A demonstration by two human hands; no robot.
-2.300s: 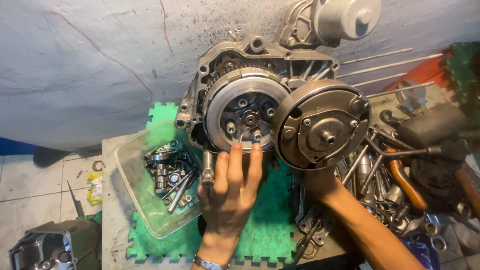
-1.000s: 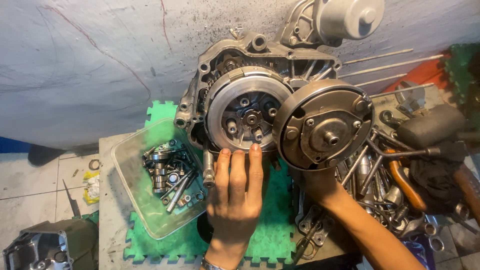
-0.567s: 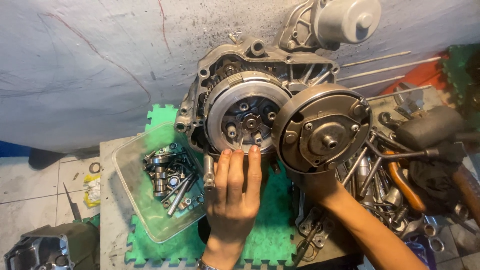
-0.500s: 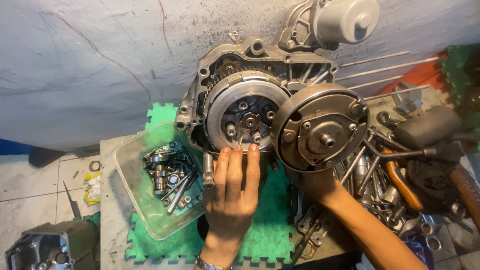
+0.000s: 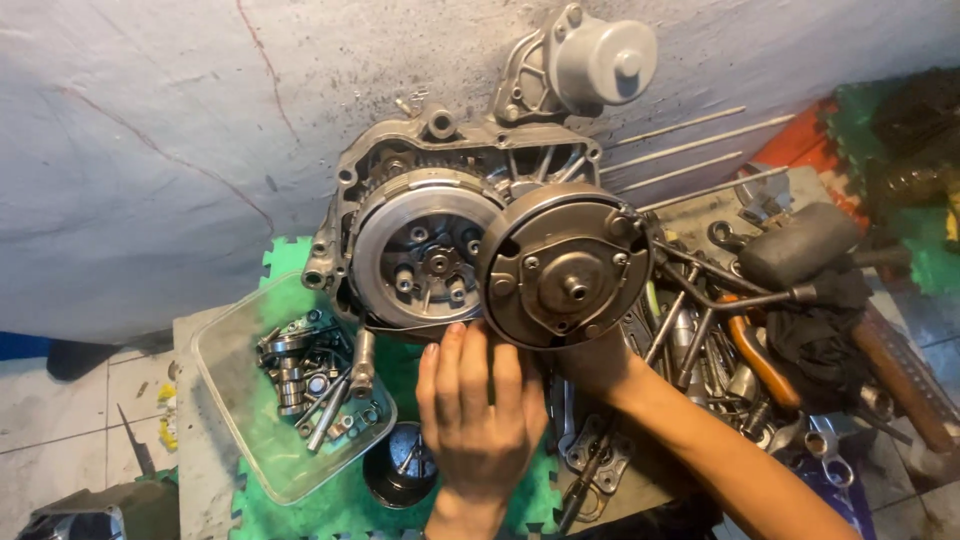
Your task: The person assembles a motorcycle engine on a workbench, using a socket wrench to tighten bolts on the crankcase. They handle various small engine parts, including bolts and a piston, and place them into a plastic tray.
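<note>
Both my hands are on the engine, one at each round part.

My left hand (image 5: pixel 478 410) lies flat, fingertips touching the clutch drum's (image 5: pixel 425 252) lower rim; my right hand (image 5: pixel 590 362) grips the round cover (image 5: pixel 565 265) from behind, engine case (image 5: pixel 450 160) standing at the green mat's (image 5: pixel 300 500) far edge.

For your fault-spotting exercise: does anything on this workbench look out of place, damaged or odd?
Nothing looks broken. The oddest thing is the round metal cover, held by the right hand across part of the engine rather than seated. Tools lie in a loose heap on the right.
</note>
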